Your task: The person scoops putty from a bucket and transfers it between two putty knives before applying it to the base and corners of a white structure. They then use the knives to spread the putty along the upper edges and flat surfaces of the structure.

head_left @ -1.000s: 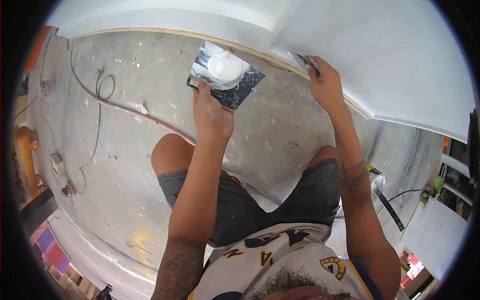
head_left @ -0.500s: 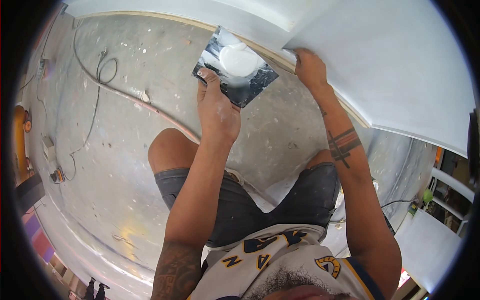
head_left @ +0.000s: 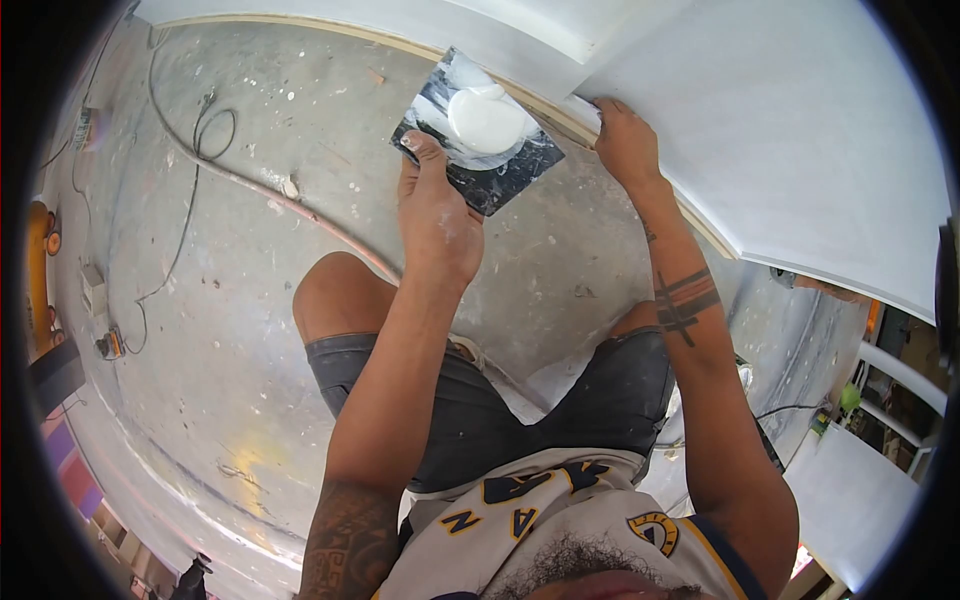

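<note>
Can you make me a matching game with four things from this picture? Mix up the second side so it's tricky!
Things:
1. White paste
2. Hose
3. Right hand
4. Shorts

Matches:
A. By the bottom edge of the white panel
B. Dark grey
C. On the dark board that the left hand holds
D. Lying across the floor

Right pairs: 1-C, 2-D, 3-A, 4-B

Speckled floor (head_left: 240,340); hose (head_left: 318,219); looped cable (head_left: 191,208)
</note>
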`<state>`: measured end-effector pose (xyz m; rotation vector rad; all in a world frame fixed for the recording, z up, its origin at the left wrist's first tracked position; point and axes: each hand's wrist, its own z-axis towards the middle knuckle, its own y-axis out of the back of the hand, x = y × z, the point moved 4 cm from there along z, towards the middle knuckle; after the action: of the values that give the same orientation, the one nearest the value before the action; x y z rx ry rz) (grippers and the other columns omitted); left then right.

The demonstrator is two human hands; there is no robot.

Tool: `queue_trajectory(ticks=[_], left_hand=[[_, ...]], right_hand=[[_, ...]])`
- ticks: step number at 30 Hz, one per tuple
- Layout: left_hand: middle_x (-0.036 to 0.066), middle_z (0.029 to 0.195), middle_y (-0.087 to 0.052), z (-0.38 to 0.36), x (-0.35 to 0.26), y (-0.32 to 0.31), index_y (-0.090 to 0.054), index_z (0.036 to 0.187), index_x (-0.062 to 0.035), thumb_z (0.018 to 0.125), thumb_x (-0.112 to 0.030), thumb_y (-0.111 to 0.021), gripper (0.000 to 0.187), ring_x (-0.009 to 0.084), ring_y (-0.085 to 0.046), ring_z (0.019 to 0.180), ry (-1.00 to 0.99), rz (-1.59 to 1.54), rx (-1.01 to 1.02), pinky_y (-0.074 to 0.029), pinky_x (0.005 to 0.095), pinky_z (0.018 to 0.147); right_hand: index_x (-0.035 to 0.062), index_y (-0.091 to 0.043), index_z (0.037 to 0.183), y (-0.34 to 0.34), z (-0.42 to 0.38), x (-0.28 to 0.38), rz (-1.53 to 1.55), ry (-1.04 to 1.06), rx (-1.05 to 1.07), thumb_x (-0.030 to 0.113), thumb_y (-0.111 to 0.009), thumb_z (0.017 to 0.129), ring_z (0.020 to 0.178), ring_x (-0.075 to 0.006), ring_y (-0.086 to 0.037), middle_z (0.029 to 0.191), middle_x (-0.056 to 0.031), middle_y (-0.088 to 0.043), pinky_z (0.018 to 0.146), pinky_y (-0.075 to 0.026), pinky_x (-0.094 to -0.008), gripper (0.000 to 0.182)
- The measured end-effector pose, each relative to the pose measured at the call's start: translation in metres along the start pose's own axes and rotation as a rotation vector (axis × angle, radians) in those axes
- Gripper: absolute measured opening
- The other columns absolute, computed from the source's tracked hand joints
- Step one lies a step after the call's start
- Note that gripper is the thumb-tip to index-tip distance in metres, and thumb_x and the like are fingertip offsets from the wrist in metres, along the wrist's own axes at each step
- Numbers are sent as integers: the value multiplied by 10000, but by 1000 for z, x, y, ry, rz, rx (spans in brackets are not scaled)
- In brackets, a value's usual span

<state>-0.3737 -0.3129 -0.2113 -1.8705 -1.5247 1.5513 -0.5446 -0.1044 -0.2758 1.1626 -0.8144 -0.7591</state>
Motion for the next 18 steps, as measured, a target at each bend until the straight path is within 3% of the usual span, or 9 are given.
queue_trajectory(ticks=[14,16,18], left_hand=[[93,1320,-573,2,-1,0,-443,1363,-50,1085,-339,-382,406,247,-613,1167,28,20,-36,-552,408,983],[63,1212,-627,3,0,0,-497,1283,-58,1039,-437,-456,452,191,-661,1063,4,-8,-41,-590,341,880],[64,1215,-625,3,0,0,-496,1286,-58,1037,-442,-460,459,191,-661,1064,5,-9,-31,-590,343,877]], right_hand=[[68,-658,1082,-9,2,2,36,-37,-12,14,-582,794,973,-332,-668,1085,-112,-684,799,-558,-438,303],[72,-664,1071,-12,3,-1,-6,-64,20,16,-577,797,976,-330,-667,1076,-106,-686,800,-556,-440,293],[71,-666,1063,-13,2,-2,10,-56,-12,11,-576,791,971,-331,-667,1070,-110,-687,801,-555,-442,292]])
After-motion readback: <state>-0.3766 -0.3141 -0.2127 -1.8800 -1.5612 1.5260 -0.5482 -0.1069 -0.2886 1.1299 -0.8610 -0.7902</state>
